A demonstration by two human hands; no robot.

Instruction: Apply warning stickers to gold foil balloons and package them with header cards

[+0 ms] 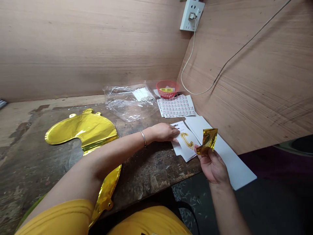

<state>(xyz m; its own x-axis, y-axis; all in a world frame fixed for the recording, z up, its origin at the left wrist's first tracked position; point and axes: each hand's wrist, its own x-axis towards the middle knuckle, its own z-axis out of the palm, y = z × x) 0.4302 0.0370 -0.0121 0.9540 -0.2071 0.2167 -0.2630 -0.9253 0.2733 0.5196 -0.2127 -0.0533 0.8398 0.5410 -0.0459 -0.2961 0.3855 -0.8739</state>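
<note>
**Gold foil in the right hand, left hand over at the printed cards**

Only 1 view here, the head cam, so going with that.

Right hand [215,168]: thumb and fingers are closed on a folded gold foil piece [207,141], held up above the edge of the white sheets [228,160], just right of the cards. It's shiny, creased and packed down small.

Left hand [163,132]: stretched across to the printed card [187,142], the top card with a gold "C" shape on it. The fingers are bent at its left edge, but the hand hides part of the contact, so I can't tell if they're pinching it or just resting there. There's a metal bangle [143,138] on that wrist.

The left forearm passes over a big flat gold foil shape [97,129] that lies spread on the worn, dark tabletop [151,171]. It has a curved outline, a crease across it and little tabs on the edge.

Further back there's a clear plastic bag [132,107] with a white bundle [142,94] at its far end, then some sticker sheets [176,107] beside it, and a red basket [168,95] right behind those, with something yellow in it. Up in the corner, a white power outlet [192,14] has 1 plug in it.
</note>
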